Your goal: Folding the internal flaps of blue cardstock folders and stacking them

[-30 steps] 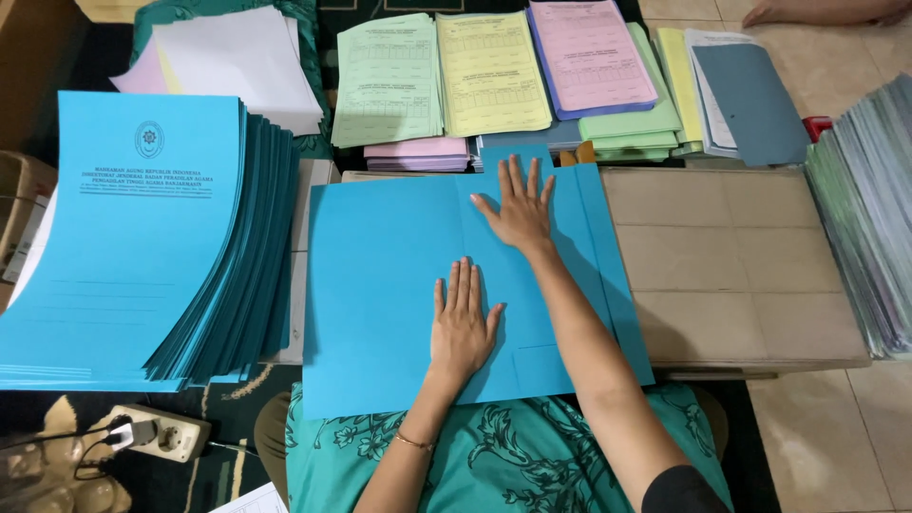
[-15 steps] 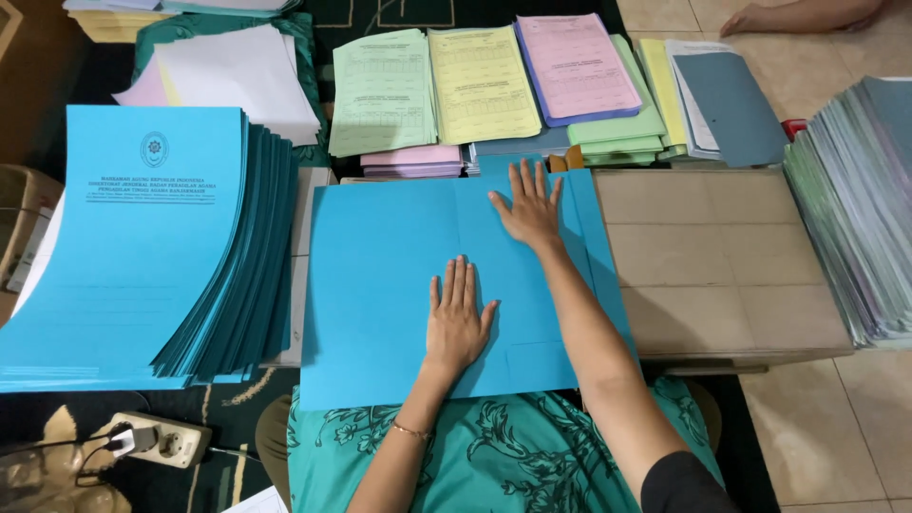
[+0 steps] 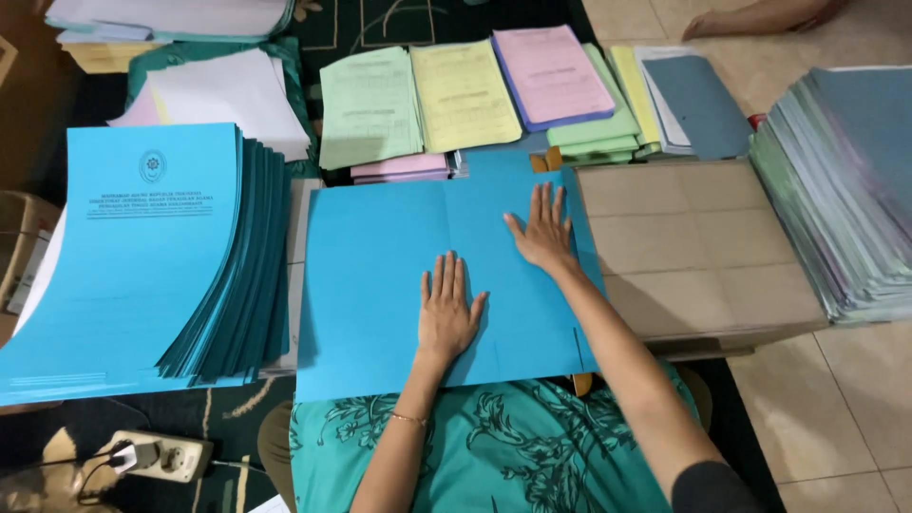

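- We are seeing a large blue sheet (image 3: 380, 285) lying flat across the person's lap and the low brown counter (image 3: 703, 247), with a faint fold line running down its middle.
- We are seeing the left hand (image 3: 446, 309) lying palm down on the sheet near its lower middle, fingers straight and close together, gripping nothing.
- We are seeing the right hand (image 3: 541, 228) pressing flat further up and to the right, fingers spread a little, thumb pointing left, also holding nothing.
- We are noticing a thin bracelet (image 3: 410, 419) sitting on the left wrist.
- We are finding a fanned stack of blue printed covers (image 3: 152, 256) lying just left of the sheet.
- We are seeing green (image 3: 369, 106), yellow (image 3: 464, 93) and pink (image 3: 551, 74) paper piles lying side by side beyond the sheet.
- We are seeing a thick grey-blue stack (image 3: 845, 180) resting at the counter's right edge.
- We are spotting a power strip (image 3: 157, 454) lying on the floor at lower left.
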